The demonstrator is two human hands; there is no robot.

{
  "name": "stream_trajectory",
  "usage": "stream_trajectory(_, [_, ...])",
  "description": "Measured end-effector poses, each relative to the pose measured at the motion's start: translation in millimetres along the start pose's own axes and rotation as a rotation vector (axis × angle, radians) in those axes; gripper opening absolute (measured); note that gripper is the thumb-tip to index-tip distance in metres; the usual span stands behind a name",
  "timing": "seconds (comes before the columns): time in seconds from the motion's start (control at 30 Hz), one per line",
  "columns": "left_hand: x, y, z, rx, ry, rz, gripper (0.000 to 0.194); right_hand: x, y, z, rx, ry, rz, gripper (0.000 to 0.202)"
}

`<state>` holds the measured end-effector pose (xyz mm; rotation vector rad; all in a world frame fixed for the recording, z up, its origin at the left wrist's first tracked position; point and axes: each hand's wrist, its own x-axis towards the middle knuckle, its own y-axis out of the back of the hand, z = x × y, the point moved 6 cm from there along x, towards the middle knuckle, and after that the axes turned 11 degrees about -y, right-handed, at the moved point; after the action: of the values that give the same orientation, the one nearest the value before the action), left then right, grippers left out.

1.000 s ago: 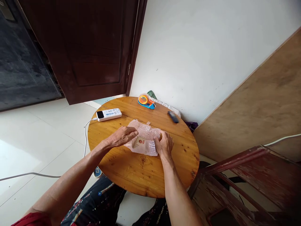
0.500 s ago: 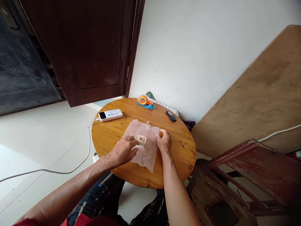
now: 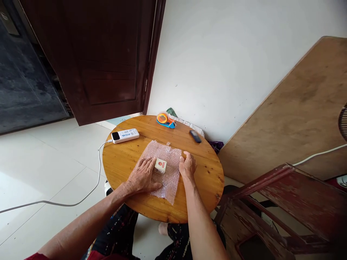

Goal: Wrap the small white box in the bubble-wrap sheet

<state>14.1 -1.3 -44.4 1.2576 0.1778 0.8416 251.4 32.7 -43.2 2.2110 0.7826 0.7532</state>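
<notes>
A sheet of clear bubble wrap (image 3: pixel 169 184) lies spread on the round wooden table. On it rests a small cream-coloured box (image 3: pixel 160 166) with red print. Against the left part of the wrap, my left hand (image 3: pixel 143 175) lies flat with fingers extended, its fingertips close beside the box. Curled at the wrap's right edge is my right hand (image 3: pixel 187 165), its thumb and index finger closed on that edge.
Behind the wrap stands an orange and blue tape dispenser (image 3: pixel 166 120). A white device (image 3: pixel 125 135) with a cable sits at the table's left, and a small dark object (image 3: pixel 195 136) at the back right. A worn wooden chair (image 3: pixel 260 206) stands to the right.
My left hand has let go of the box and come down flat on the wrap to its left. The box now sits by itself on the wrap; my right hand stays at the edge.
</notes>
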Motion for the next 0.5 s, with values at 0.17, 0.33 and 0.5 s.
stream_trajectory(0.17, [-1,0.9,2,0.015,-0.006,0.033,0.104,1,1,2,0.05,-0.024,0.008,0.035])
stream_trajectory(0.33, [-2,1.8,0,0.024,-0.003,0.025,0.108,1,2,0,0.114,-0.044,-0.007,0.038])
stream_trajectory(0.5, [-2,4.7,1,0.023,0.031,0.01,0.114,-12,29,-20,0.215,0.038,0.007,0.039])
